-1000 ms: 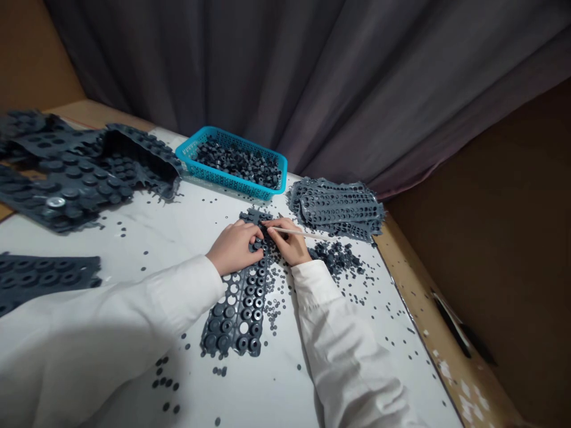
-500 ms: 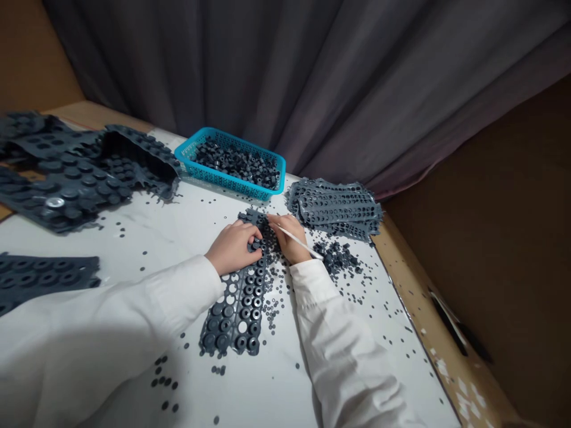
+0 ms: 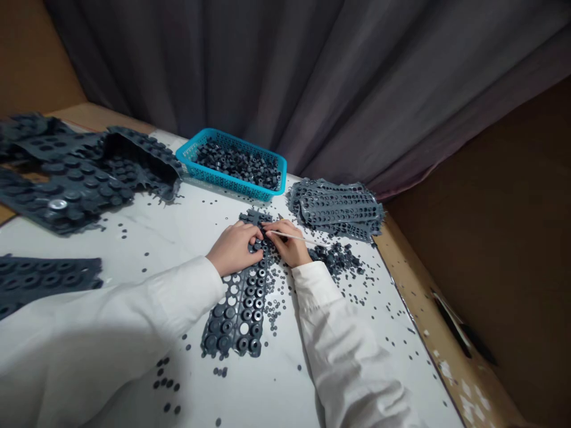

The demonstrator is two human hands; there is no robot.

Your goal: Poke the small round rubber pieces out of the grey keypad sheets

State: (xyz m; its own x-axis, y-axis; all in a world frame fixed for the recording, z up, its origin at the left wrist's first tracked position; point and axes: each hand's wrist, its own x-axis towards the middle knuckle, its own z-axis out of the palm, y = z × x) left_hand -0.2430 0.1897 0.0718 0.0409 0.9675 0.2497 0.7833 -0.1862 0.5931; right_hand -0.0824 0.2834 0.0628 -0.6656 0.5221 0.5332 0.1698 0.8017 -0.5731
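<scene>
A dark rubber sheet (image 3: 235, 315) with rows of round studs and punched-out holes lies lengthwise in front of me. My left hand (image 3: 236, 248) rests on its upper part, fingers curled and closed on the sheet. Against the sheet's far right edge is my right hand (image 3: 288, 244), its fingers closed around a thin white stick (image 3: 303, 239). The stick points left toward the studs beside my left fingertips. Its tip and the studs under my fingers are partly hidden.
A blue basket (image 3: 232, 179) of small dark rubber parts stands behind. Stacked perforated sheets (image 3: 336, 208) and a pile of loose pieces (image 3: 336, 258) lie at right. Uncut studded sheets (image 3: 75, 184) fill the left, another strip (image 3: 49, 276) nearer. Small discs are scattered over the white tabletop (image 3: 267, 395).
My right hand has turned and shifted toward my left fingers, bringing the white stick to a flatter angle. My left hand stays in place on the sheet.
</scene>
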